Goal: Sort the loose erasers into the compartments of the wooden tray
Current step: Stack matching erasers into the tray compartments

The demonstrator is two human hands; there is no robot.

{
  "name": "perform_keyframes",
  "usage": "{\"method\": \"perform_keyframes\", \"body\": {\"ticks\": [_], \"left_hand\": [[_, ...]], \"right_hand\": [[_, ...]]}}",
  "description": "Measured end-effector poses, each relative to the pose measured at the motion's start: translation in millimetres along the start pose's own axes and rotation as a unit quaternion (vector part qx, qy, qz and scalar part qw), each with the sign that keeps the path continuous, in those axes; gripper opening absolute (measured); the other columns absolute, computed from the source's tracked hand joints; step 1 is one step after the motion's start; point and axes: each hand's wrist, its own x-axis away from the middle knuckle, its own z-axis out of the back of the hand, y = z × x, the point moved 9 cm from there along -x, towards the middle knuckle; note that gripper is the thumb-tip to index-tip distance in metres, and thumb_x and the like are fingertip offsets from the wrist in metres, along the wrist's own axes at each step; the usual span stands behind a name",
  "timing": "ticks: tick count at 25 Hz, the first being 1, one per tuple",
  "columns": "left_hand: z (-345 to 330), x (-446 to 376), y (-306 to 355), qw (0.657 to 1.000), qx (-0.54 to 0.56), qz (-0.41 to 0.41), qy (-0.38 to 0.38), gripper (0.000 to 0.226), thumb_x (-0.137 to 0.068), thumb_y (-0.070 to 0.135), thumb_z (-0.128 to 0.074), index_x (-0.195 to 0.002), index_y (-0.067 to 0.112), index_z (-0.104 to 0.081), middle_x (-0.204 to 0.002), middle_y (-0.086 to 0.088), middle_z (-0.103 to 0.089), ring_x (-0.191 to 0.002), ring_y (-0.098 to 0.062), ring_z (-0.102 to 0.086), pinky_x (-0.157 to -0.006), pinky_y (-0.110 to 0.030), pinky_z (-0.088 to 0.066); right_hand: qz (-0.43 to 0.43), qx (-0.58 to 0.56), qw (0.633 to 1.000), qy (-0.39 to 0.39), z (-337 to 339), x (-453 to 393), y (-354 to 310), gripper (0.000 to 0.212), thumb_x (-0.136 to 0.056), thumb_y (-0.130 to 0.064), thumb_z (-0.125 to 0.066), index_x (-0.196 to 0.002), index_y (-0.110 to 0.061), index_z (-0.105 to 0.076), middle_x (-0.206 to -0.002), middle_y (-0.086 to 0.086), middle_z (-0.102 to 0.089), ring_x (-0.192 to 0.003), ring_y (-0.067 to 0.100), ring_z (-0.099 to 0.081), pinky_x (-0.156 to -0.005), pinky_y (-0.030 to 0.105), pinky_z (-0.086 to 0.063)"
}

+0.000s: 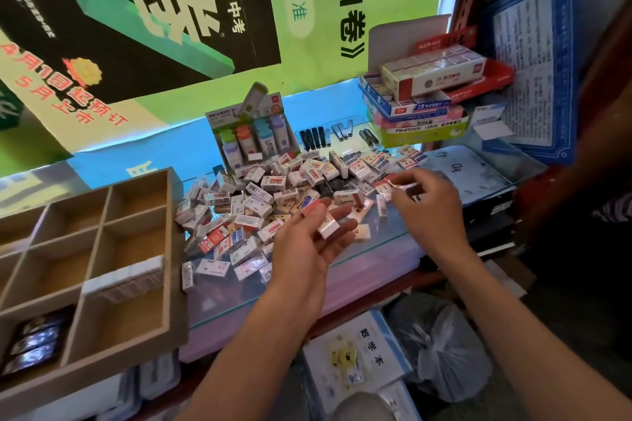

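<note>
A heap of several small wrapped erasers (pixel 273 195) covers the glass counter. The wooden tray (pixel 171 249) with several compartments stands to the left; one compartment holds a row of white erasers (pixel 126 278), another holds dark-wrapped ones (pixel 34 342). My left hand (pixel 307 243) is palm up over the heap's near edge, holding erasers: one under the thumb (pixel 313 207) and one against the fingers (pixel 329 228). My right hand (pixel 427 202) hovers over the heap's right side and pinches a small eraser (pixel 402 185) at its fingertips.
A display box of correction tapes (pixel 253 133) stands behind the heap. Stacked stationery boxes (pixel 427 96) sit at the back right, with nail clippers (pixel 328 137) beside them. The counter's front edge runs below my hands; bags and boxes (pixel 441 345) lie on the floor.
</note>
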Motion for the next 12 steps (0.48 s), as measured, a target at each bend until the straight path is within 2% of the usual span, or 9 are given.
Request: {"method": "perform_keyframes", "body": {"ticks": [2, 4, 5, 7, 10, 12], "left_hand": [[1.0, 6.6, 2.7, 0.998, 0.054, 0.028, -0.024, 0.029, -0.102, 0.019, -0.045, -0.116, -0.001, -0.061, -0.106, -0.021, -0.073, -0.097, -0.034, -0.07, -0.07, -0.032, -0.061], [2.1, 10.8, 6.9, 0.997, 0.065, 0.032, -0.036, 0.036, -0.104, 0.026, -0.038, -0.115, 0.0, -0.061, -0.11, -0.022, -0.071, -0.108, -0.037, -0.067, -0.079, -0.036, -0.06], [3.1, 12.0, 8.4, 0.997, 0.065, 0.031, -0.034, 0.038, -0.104, 0.027, -0.036, -0.114, 0.0, -0.061, -0.111, -0.022, -0.071, -0.11, -0.038, -0.066, -0.082, -0.037, -0.059], [4.8, 14.7, 9.9, 0.997, 0.064, 0.037, -0.031, 0.037, -0.105, 0.027, -0.036, -0.116, 0.001, -0.061, -0.11, -0.021, -0.072, -0.109, -0.037, -0.067, -0.082, -0.036, -0.06], [15.4, 16.1, 11.1, 0.996, 0.07, 0.045, -0.013, 0.036, -0.106, 0.027, -0.038, -0.12, 0.002, -0.06, -0.107, -0.021, -0.072, -0.103, -0.033, -0.07, -0.08, -0.034, -0.061], [24.5, 17.6, 13.5, 0.996, 0.078, 0.04, 0.002, 0.034, -0.106, 0.026, -0.041, -0.119, 0.002, -0.061, -0.105, -0.021, -0.072, -0.097, -0.033, -0.07, -0.078, -0.035, -0.061]], "right_hand": [[-0.002, 0.142, 0.988, -0.067, -8.3, -21.2, 26.1, 0.015, -0.082, -0.023, -0.072, -0.096, -0.026, -0.067, -0.105, -0.004, -0.061, -0.102, 0.022, -0.058, -0.081, 0.03, -0.045], [-0.008, 0.193, 0.972, -0.131, -21.8, -30.7, 40.5, 0.025, -0.079, -0.041, -0.074, -0.097, -0.029, -0.063, -0.11, -0.001, -0.059, -0.106, 0.026, -0.055, -0.086, 0.039, -0.048], [-0.003, 0.217, 0.968, -0.129, -24.9, -33.7, 40.8, 0.03, -0.077, -0.053, -0.073, -0.095, -0.031, -0.06, -0.108, -0.002, -0.06, -0.103, 0.026, -0.055, -0.085, 0.041, -0.049], [0.022, 0.283, 0.955, -0.081, -25.2, -36.6, 33.0, 0.039, -0.075, -0.064, -0.068, -0.091, -0.031, -0.057, -0.099, -0.003, -0.063, -0.095, 0.026, -0.057, -0.08, 0.041, -0.05], [0.018, 0.304, 0.953, 0.001, -18.4, -33.4, 20.2, 0.037, -0.075, -0.05, -0.072, -0.095, -0.022, -0.058, -0.098, 0.002, -0.067, -0.092, 0.028, -0.06, -0.075, 0.038, -0.049], [0.013, 0.232, 0.972, 0.033, -6.5, -21.8, 10.3, 0.035, -0.073, -0.038, -0.075, -0.095, -0.02, -0.055, -0.096, 0.004, -0.064, -0.09, 0.027, -0.059, -0.069, 0.034, -0.044]]}}
